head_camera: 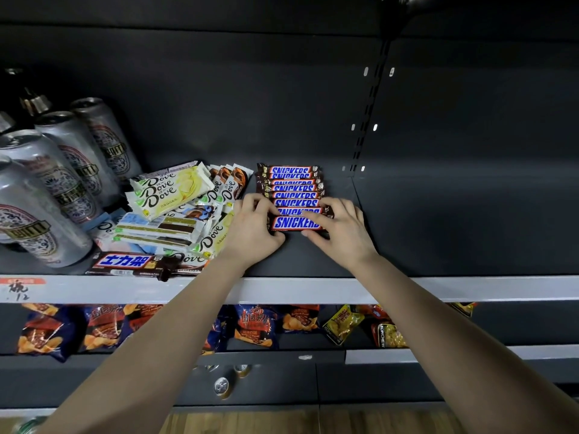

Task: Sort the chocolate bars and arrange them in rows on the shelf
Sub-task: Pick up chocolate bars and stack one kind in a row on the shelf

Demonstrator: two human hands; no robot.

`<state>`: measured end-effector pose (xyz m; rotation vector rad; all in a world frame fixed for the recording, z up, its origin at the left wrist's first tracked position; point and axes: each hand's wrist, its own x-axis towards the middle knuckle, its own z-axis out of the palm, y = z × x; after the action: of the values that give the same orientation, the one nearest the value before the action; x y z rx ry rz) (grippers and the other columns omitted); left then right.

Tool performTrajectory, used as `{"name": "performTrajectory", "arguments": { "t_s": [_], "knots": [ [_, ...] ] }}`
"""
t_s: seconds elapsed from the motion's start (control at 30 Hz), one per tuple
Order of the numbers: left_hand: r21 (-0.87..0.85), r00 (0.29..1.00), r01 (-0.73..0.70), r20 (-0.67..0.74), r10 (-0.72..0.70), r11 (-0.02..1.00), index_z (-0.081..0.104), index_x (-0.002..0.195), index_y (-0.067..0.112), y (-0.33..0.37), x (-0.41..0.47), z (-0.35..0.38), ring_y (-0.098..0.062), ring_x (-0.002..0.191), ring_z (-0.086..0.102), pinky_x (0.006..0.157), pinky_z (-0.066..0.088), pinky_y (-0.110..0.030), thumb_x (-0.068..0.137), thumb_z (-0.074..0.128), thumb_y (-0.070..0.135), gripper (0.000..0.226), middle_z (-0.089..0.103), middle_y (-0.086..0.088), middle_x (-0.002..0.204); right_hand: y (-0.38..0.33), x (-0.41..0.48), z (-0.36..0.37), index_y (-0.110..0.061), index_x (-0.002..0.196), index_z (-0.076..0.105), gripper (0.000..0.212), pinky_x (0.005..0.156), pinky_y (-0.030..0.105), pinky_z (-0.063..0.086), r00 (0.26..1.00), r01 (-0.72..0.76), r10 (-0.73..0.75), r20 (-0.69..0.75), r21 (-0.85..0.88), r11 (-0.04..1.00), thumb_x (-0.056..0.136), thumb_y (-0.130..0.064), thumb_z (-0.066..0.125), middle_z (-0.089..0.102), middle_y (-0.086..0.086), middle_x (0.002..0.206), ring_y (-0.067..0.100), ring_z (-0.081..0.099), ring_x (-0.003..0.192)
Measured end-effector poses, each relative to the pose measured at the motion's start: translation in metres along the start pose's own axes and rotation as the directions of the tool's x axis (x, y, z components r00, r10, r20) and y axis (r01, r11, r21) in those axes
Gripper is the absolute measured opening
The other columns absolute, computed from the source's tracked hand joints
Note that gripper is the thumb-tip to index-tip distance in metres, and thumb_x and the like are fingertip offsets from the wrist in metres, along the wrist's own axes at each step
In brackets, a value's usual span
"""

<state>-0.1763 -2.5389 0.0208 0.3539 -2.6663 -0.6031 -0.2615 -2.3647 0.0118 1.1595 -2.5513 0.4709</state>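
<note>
Far left on the shelf (438, 220), silver cans (47, 183) stand packed together, running toward the back wall. Just right of them lies my unsorted Dove pile (175, 208): pale wrappers heaped at all angles, some face down, a few brown ones leaning at the back. In front of that pile, at the shelf's edge, a loose bar (125, 264) with a blue label in Chinese characters lies flat, its right end dark and crumpled.

My left hand (253, 230) comes next. Its fingers are curled over the left end of the front bar (294, 223) and its thumb is tucked below, so it holds that end. Behind the front bar the Snickers row (291, 186) runs to the back wall, each bar lying crosswise and overlapping the one behind, labels up. The front bar touches the row's nearest bar.

My right hand (341, 233) pinches the bar's right end, forefinger on top and thumb at the near edge, the other fingers loosely bent. Right of it the shelf is dark and bare.

Below the white price rail (313, 291), the lower shelf (470, 355) holds chip bags (100, 327) on the left and a yellow packet (341, 324) further right.
</note>
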Motion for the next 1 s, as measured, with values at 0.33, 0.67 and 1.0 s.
{"name": "performTrajectory", "arguments": {
  "t_s": [0.33, 0.67, 1.0],
  "knots": [
    [-0.306, 0.976, -0.026, -0.214, -0.042, 0.952, 0.057, 0.101, 0.012, 0.002, -0.002, -0.022, -0.022, 0.106, 0.045, 0.092, 0.037, -0.028, 0.072, 0.049, 0.021, 0.032, 0.043, 0.004, 0.104, -0.03, 0.024, -0.005, -0.011, 0.121, 0.057, 0.047, 0.108, 0.044, 0.031, 0.99, 0.067, -0.046, -0.132, 0.16, 0.985, 0.088, -0.04, 0.041, 0.052, 0.012, 0.124, 0.032, 0.046, 0.118],
    [-0.08, 0.955, 0.059, -0.286, -0.079, 0.995, 0.06, 0.098, 0.014, -0.052, -0.025, -0.085, -0.023, 0.103, 0.045, 0.091, 0.037, -0.034, 0.073, 0.043, 0.032, 0.035, 0.054, -0.003, 0.106, -0.116, 0.063, 0.008, -0.009, 0.12, 0.057, 0.046, 0.102, 0.043, 0.039, 0.957, 0.289, -0.263, -0.126, 0.293, 0.911, 0.089, -0.038, 0.041, 0.051, 0.012, 0.124, 0.029, 0.042, 0.119],
    [0.069, 0.928, 0.269, -0.285, -0.239, 0.961, 0.063, 0.092, 0.013, -0.115, -0.087, -0.123, -0.031, 0.093, 0.047, 0.083, 0.037, -0.035, 0.069, 0.035, 0.038, 0.045, 0.059, -0.006, 0.1, -0.199, 0.071, 0.037, -0.007, 0.111, 0.062, 0.044, 0.093, 0.035, 0.041, 0.871, 0.485, -0.477, -0.119, 0.358, 0.798, 0.087, -0.038, 0.042, 0.059, 0.009, 0.11, 0.025, 0.046, 0.106]
  ]
}}
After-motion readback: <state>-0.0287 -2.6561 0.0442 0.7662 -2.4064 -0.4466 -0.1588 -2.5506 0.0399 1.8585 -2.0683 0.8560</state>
